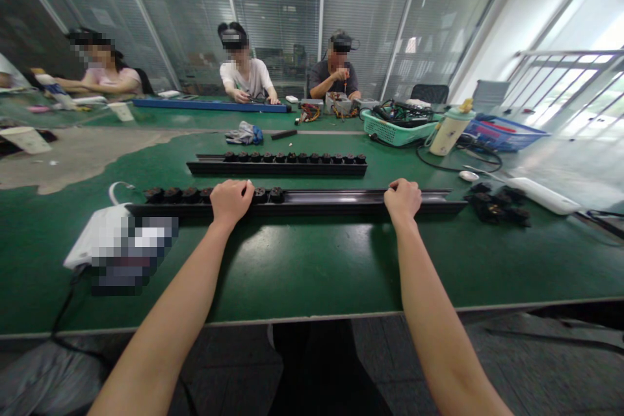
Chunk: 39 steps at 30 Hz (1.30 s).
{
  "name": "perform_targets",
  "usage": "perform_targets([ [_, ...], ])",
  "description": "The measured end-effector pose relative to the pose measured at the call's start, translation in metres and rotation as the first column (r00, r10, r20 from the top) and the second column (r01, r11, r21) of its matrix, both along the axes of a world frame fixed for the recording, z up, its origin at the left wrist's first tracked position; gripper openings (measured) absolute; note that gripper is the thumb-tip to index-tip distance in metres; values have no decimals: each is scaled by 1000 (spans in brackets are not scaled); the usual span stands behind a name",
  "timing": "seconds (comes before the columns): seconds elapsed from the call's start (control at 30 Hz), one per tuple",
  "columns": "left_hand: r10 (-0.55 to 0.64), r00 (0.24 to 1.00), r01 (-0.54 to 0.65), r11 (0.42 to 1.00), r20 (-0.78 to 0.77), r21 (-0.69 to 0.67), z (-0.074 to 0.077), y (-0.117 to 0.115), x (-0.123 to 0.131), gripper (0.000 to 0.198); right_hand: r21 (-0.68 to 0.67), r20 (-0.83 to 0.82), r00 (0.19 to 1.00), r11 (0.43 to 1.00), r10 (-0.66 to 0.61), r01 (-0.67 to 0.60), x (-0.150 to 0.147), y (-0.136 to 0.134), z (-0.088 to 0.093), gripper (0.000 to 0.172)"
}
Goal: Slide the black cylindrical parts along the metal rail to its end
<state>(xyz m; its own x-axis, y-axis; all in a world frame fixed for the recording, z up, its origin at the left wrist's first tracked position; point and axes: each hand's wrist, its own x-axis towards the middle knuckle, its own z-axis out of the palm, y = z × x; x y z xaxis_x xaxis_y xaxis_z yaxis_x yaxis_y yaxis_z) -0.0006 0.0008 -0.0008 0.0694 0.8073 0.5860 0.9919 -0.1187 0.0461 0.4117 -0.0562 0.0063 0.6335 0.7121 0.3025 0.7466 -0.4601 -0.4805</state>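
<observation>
A long black rail [331,210] with an open channel lies across the green table in front of me. Several round black modules, which look like sockets [276,195], sit in its left part, and the right part of the channel holds none. My left hand [230,201] is closed over the rail among the modules, hiding some of them. Farther right, my right hand [403,199] grips the same rail near its right end, fingers curled over the far edge. Behind it lies a shorter black rail [277,169] with a row of similar modules.
Loose black modules [500,203] are heaped right of the long rail, near a white power strip [548,196]. A white box [95,234] stands at the left. Farther back are gloves [244,134], a green basket [397,130] and a cream bottle [448,133]. Three people sit opposite.
</observation>
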Motion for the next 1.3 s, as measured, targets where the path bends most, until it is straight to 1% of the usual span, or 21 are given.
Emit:
perform_targets([
  [0.23,-1,1000,1,1000,-12,6,1,-2,1,52,-7,3,1000,1000,-5,5,0,0,0,31],
  [0.4,0,1000,0,1000,-2,2,0,-1,1,51,15,13,999,999,-30,30,2,-1,-1,30],
  [0.7,-8,1000,7,1000,11,9,-2,1,-1,51,12,-26,997,998,-66,66,6,0,-1,33],
  [0.97,-2,1000,2,1000,8,-1,-1,0,-1,52,51,-32,996,995,-81,83,7,0,-2,33],
  [1.3,0,1000,0,1000,17,-14,1,-2,1,52,32,-20,995,995,-98,99,13,1,-4,33],
])
